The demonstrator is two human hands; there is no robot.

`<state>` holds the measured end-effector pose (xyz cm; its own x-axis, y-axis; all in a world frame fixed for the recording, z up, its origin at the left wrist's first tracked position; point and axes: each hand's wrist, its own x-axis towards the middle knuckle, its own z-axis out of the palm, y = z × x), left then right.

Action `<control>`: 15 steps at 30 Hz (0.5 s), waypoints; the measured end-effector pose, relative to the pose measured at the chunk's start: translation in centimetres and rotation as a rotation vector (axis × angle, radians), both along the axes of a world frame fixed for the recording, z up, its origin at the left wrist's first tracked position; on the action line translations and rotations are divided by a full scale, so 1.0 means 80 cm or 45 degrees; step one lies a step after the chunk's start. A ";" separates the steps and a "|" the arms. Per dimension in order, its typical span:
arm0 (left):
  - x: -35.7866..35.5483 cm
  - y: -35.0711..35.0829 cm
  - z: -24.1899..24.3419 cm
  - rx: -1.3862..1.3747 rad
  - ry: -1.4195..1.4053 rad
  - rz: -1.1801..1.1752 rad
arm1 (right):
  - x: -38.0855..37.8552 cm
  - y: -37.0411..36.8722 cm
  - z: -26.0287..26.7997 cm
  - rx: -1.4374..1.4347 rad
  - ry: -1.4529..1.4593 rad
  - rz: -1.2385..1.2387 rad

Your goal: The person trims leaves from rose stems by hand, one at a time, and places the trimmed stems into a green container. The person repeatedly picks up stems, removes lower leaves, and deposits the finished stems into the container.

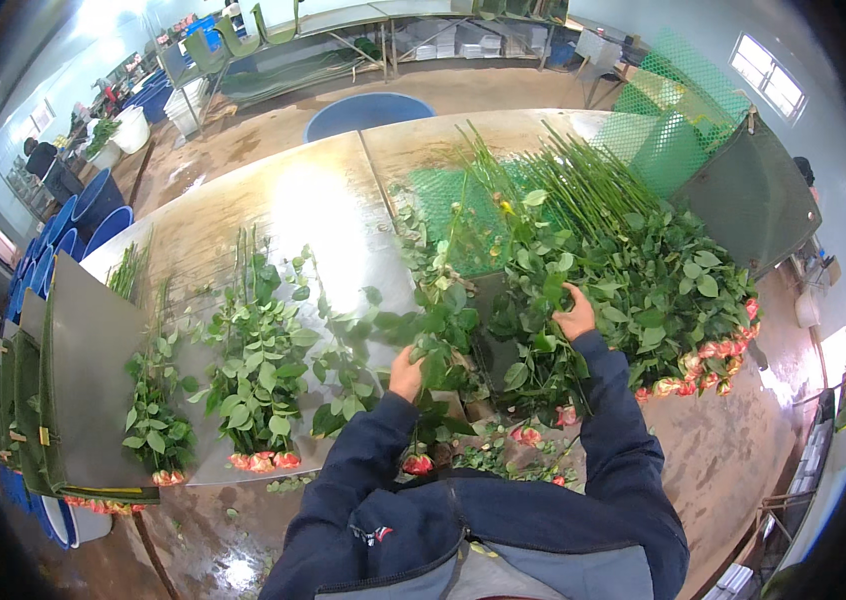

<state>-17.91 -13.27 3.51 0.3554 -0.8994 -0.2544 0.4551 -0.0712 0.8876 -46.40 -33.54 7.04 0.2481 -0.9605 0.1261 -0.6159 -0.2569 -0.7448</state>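
Observation:
My left hand [407,373] is closed around the leafy stem of a rose whose pink-red bloom [417,464] hangs over the table's near edge. Leaves cover part of its fingers. Farther right, my right hand [575,313] has thumb and fingers curled at the leaves of another rose stem [543,341]; foliage hides whether they grip it. Just right of that hand lies a large pile of roses [648,300], green stems pointing away and pink-cream blooms [715,360] towards me. To the left, a smaller rose bunch [261,390] rests on the metal table [205,457].
Another bunch [160,412] lies by an upright grey panel [89,375] at far left. Green mesh [438,210] covers part of the table; a dark sheet [749,199] rises at right. A blue tub [366,112] stands beyond. Cut leaves [479,457] litter the floor. A person [51,169] stands far left.

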 end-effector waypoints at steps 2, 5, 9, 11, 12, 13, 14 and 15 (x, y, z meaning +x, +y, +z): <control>0.015 0.032 -0.001 -0.003 0.129 0.017 | 0.020 0.008 -0.003 -0.122 0.194 0.049; 0.042 0.055 0.008 0.167 0.203 0.083 | 0.056 0.019 -0.012 -0.364 0.308 0.212; 0.069 0.063 -0.005 0.174 0.036 0.212 | 0.103 0.047 0.018 -0.347 0.676 0.201; 0.066 0.056 -0.008 0.100 -0.074 0.156 | 0.121 0.071 0.032 -0.591 0.784 0.226; 0.070 0.045 -0.064 0.103 -0.398 0.257 | 0.137 0.083 0.035 -0.696 0.681 0.247; 0.055 0.030 -0.093 0.051 -0.362 0.309 | 0.155 0.099 0.039 -0.473 0.618 0.340; 0.040 0.019 -0.103 0.068 -0.620 0.313 | 0.176 0.127 0.043 -0.235 0.409 0.405; 0.033 0.009 -0.119 0.129 -0.729 0.237 | 0.202 0.154 0.046 0.044 0.279 0.491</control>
